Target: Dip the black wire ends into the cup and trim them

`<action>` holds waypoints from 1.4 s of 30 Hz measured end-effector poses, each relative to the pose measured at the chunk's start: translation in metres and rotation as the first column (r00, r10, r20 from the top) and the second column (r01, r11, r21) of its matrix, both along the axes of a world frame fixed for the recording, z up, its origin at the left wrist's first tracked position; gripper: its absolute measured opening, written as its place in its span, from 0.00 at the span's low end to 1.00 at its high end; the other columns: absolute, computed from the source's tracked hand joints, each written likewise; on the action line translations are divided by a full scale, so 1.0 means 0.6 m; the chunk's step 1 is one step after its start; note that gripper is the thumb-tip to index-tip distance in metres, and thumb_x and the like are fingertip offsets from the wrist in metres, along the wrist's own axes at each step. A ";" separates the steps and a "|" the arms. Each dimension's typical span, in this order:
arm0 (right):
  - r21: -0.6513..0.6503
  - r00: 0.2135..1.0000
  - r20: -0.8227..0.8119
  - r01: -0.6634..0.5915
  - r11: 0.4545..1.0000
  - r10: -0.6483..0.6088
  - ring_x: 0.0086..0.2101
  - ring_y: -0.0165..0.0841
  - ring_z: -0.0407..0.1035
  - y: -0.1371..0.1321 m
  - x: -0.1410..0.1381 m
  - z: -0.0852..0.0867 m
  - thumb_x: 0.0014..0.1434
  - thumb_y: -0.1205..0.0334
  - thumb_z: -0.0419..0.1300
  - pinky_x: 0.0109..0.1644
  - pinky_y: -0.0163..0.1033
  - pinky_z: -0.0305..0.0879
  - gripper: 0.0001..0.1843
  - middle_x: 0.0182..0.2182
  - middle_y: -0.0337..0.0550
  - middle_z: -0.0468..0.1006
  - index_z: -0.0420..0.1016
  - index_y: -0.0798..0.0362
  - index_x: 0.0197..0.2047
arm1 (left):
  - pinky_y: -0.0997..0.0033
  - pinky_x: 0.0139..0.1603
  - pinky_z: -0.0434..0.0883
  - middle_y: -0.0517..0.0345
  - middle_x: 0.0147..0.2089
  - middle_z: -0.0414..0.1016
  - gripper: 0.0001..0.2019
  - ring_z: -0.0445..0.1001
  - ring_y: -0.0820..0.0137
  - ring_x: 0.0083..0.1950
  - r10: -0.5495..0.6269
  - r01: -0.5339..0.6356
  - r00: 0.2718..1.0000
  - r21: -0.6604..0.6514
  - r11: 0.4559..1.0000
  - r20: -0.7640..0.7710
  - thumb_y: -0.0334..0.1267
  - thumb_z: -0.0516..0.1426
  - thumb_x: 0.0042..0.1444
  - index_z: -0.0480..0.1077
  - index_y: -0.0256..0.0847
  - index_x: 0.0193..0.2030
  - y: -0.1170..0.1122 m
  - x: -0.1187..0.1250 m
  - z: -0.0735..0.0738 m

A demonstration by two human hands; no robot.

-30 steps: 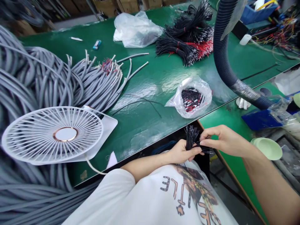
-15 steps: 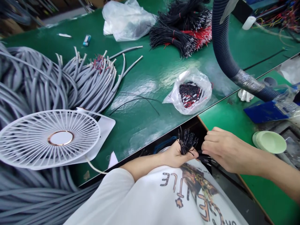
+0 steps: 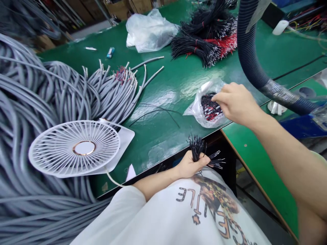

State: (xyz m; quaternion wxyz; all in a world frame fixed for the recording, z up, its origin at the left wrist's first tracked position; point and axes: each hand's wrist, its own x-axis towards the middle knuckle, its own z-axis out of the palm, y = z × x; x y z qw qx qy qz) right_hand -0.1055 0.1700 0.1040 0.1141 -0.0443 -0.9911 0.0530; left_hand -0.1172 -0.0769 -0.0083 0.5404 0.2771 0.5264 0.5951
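Note:
My left hand (image 3: 190, 165) is closed around a bunch of short black wires (image 3: 198, 149), held below the front edge of the green table (image 3: 163, 85). My right hand (image 3: 235, 102) reaches into a clear plastic bag (image 3: 201, 107) on the table that holds small black and red wire pieces (image 3: 209, 105). Its fingers are bent and pressed together inside the bag's mouth; what they pinch is hidden.
A white fan (image 3: 76, 148) lies flat at the left, among heaps of grey cable (image 3: 51, 95). Bundles of black and red wires (image 3: 206, 37) and a crumpled plastic bag (image 3: 149, 30) sit at the back. A dark corrugated hose (image 3: 252, 58) arches over the right side.
My right hand left the wire bunch at my left hand and moved up and forward into the plastic bag. My left hand kept hold of the bunch.

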 end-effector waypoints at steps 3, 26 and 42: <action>-0.019 0.999 -0.007 0.045 0.999 -0.045 0.44 0.44 0.68 -0.013 -0.013 -0.017 0.62 0.68 0.52 0.46 0.48 0.60 0.14 0.42 0.51 0.77 0.79 0.54 0.43 | 0.75 0.22 0.49 0.68 0.17 0.49 0.27 0.47 0.81 0.21 -0.021 0.021 0.998 -0.006 1.000 -0.061 0.56 0.57 0.58 0.56 0.38 0.18 0.009 -0.003 0.005; -0.862 0.971 0.238 0.203 0.464 0.019 0.36 0.34 0.73 -0.086 0.148 -0.036 0.54 0.56 0.65 0.43 0.37 0.69 0.10 0.34 0.42 0.81 0.81 0.52 0.36 | 0.72 0.27 0.50 0.67 0.21 0.47 0.26 0.48 0.79 0.24 -0.093 0.111 0.986 0.126 0.986 -0.139 0.49 0.57 0.60 0.51 0.39 0.19 0.040 0.015 0.002; -0.919 0.956 0.292 0.272 0.285 0.030 0.26 0.28 0.64 -0.089 0.144 -0.069 0.54 0.58 0.64 0.32 0.35 0.60 0.10 0.24 0.38 0.73 0.75 0.55 0.26 | 0.72 0.27 0.51 0.67 0.21 0.47 0.27 0.47 0.79 0.25 -0.062 0.069 0.993 0.070 0.995 -0.102 0.54 0.57 0.58 0.50 0.40 0.19 0.038 0.011 -0.002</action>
